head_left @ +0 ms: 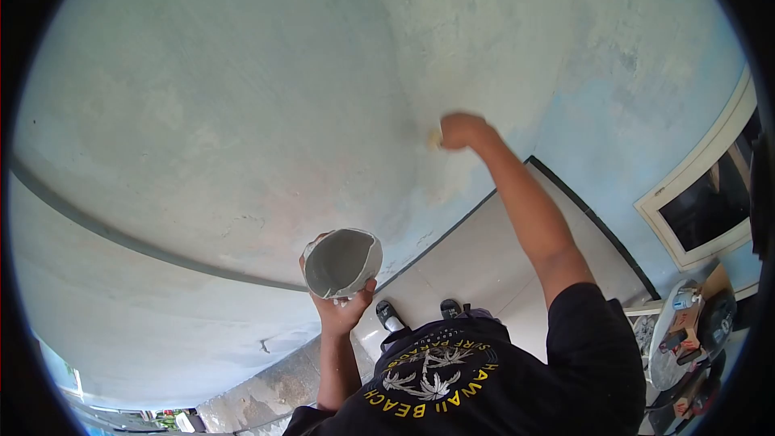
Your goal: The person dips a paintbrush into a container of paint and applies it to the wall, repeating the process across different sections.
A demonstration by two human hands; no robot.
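Note:
My left hand (pixel 341 315) is wrapped round the underside of a round bowl (pixel 343 261) with a ragged, paste-smeared rim. Its inside is coated grey, and whitish smears show on the fingers. Stretched out to the wall (pixel 282 97), my right hand (pixel 463 131) is closed on a small pale-yellow piece (pixel 436 140). Motion blur and the hand hide most of that piece, so its kind cannot be made out. The wall is patchy grey-green and pale blue, with a dark smudge just left of the right hand.
A light tiled floor (pixel 476 250) with a dark edging lies below, where my feet stand. At the right are a pale-framed window (pixel 702 202) and a round surface holding a cardboard box (pixel 689 319) and a bottle (pixel 684 300). A grey ledge (pixel 161 250) curves along the left.

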